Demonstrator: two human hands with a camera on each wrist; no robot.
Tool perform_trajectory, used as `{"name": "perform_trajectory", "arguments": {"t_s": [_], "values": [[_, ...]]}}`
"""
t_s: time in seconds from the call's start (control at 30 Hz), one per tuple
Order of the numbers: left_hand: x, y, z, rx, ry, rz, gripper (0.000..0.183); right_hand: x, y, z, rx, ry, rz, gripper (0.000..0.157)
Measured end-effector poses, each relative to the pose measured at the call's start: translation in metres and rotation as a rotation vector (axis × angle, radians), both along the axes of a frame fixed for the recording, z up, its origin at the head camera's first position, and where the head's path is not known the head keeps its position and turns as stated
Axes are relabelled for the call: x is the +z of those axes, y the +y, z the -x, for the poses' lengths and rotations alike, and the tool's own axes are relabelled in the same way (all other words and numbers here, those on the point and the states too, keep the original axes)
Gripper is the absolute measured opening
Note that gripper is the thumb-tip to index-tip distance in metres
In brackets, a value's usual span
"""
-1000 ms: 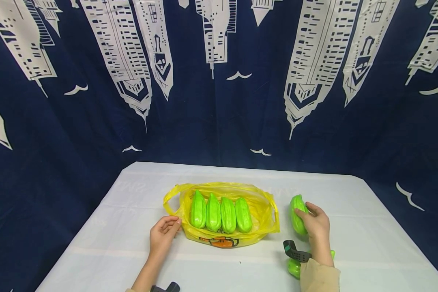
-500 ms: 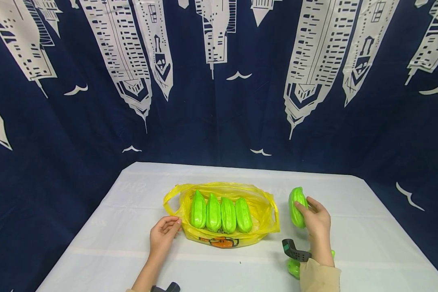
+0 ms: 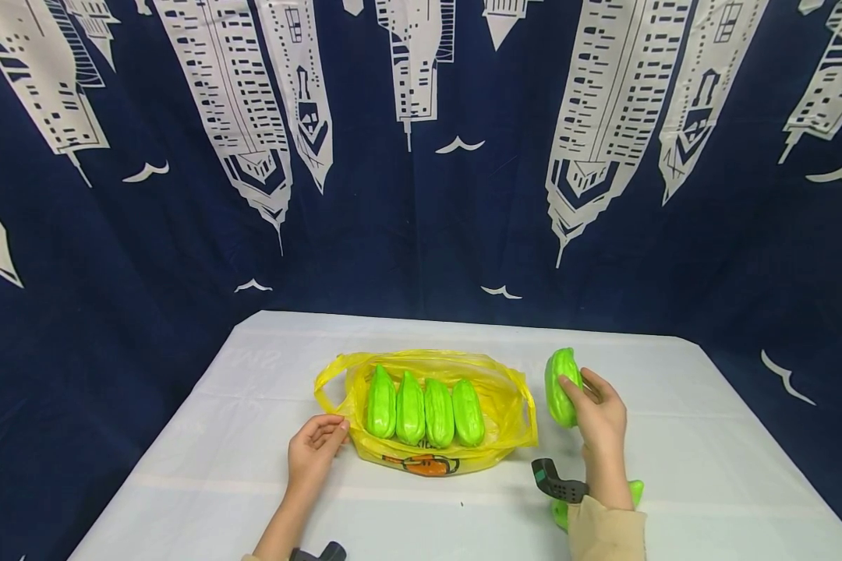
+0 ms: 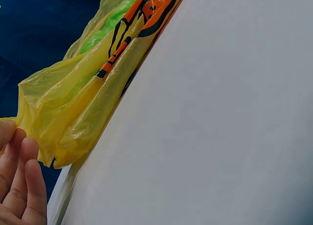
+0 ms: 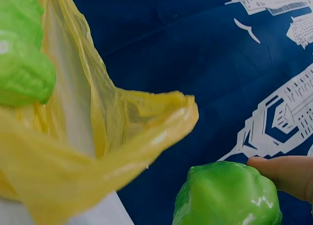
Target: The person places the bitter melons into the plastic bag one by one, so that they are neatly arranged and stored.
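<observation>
A yellow plastic bag (image 3: pixel 507 425) lies open in the middle of the white table, an orange print on its near side. Several bright green bitter melons (image 3: pixel 410 409) rest side by side inside. At its left near corner, my left hand (image 3: pixel 314 452) pinches the bag's edge; the left wrist view shows the film (image 4: pixel 58 107) pulled taut at the fingertips. Right of the bag, my right hand (image 3: pixel 602 417) grips another bitter melon (image 3: pixel 561 389) between thumb and fingers, raised upright beside the right handle. Its lumpy end (image 5: pixel 227 195) appears close in the right wrist view.
Another green bitter melon (image 3: pixel 635 492) lies on the table beneath the right forearm, mostly hidden by the wrist and sleeve. White table (image 3: pixel 730 452) extends around the bag. Behind hangs a dark blue curtain (image 3: pixel 421 234) with white buildings.
My right hand has lifted the bitter melon upward and carried it slightly left toward the bag. The left hand and the bag have stayed in place.
</observation>
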State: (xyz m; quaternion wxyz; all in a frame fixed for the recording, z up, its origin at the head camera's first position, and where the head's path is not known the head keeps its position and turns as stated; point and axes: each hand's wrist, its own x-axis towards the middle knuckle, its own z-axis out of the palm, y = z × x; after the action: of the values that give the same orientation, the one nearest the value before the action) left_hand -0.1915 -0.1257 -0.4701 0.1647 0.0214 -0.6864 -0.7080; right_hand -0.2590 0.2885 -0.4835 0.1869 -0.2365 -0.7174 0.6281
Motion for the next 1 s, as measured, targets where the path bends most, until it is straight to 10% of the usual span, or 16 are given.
{"name": "perform_trajectory", "arguments": {"t_s": [0.1,0.37,1.0], "values": [[0.004,0.001,-0.002,0.004,-0.008,0.007,0.013,0.005,-0.006,-0.003,-0.006,0.029,0.010,0.075],[0.009,0.002,-0.005,-0.004,0.020,0.021,0.014,0.098,-0.065,-0.061,0.041,0.060,0.040,0.063],[-0.015,-0.003,0.008,0.003,0.008,0.006,0.016,0.107,-0.096,-0.065,0.113,0.153,0.044,0.057]]}}
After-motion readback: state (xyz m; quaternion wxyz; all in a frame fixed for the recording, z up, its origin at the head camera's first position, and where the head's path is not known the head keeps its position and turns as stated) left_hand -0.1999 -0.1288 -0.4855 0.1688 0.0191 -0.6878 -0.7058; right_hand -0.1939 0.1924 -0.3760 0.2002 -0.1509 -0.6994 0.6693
